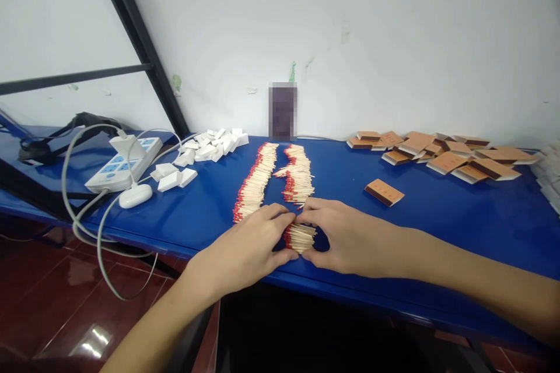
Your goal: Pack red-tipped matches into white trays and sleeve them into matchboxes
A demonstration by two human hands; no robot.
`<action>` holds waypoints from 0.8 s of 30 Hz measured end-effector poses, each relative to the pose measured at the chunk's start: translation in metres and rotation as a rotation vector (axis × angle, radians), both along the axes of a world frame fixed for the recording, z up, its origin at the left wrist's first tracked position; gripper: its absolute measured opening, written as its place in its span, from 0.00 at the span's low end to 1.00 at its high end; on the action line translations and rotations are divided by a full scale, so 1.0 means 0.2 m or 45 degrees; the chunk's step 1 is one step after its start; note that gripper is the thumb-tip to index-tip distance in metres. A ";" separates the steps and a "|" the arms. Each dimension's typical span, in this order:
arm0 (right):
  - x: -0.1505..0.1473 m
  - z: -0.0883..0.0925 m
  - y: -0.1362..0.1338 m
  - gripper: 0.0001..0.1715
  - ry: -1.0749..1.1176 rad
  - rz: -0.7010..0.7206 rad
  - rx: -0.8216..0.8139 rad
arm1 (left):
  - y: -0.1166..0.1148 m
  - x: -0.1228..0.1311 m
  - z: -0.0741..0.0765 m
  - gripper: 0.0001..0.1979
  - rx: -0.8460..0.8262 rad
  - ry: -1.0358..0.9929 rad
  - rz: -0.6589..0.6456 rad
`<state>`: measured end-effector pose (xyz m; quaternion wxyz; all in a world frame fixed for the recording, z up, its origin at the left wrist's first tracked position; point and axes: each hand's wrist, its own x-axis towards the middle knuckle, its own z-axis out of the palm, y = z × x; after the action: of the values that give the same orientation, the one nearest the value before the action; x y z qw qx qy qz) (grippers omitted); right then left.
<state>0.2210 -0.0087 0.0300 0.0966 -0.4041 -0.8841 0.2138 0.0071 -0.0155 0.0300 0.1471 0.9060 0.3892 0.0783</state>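
Observation:
Near the table's front edge, a small bundle of red-tipped matches (301, 238) lies between my hands. My left hand (258, 240) closes on it from the left, at the red heads, with thumb at the near side and fingers at the far side. From the right, my right hand (350, 238) pinches the plain ends the same way. Just beyond, a second row of matches (298, 178) runs toward the wall, a few sticks askew. A longer row of matches (256, 180) lies to the left, its near end partly behind my left hand.
Orange matchbox sleeves (446, 154) are heaped at the back right, with one single sleeve (385, 192) closer. Small white box trays (214, 144) lie back left. A power strip (125, 163) with looping white cables sits at the left, beside a black metal frame (144, 41).

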 end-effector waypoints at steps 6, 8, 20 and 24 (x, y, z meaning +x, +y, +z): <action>0.01 0.00 0.01 0.03 0.019 0.017 -0.036 | 0.06 0.03 0.04 0.18 -0.166 0.067 -0.016; 0.01 -0.01 0.01 0.05 0.014 0.027 -0.022 | 0.08 0.03 0.05 0.14 -0.184 0.097 -0.035; 0.01 -0.08 -0.04 0.11 -0.023 0.001 0.215 | 0.09 0.05 0.06 0.08 -0.104 0.095 -0.072; 0.00 -0.09 -0.04 0.12 -0.069 0.028 0.375 | 0.09 0.06 0.06 0.06 -0.077 0.097 -0.111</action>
<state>0.2208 -0.0174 0.0113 0.1288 -0.3816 -0.9125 0.0719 0.0183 0.0029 0.0428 0.1630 0.9195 0.3568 0.0256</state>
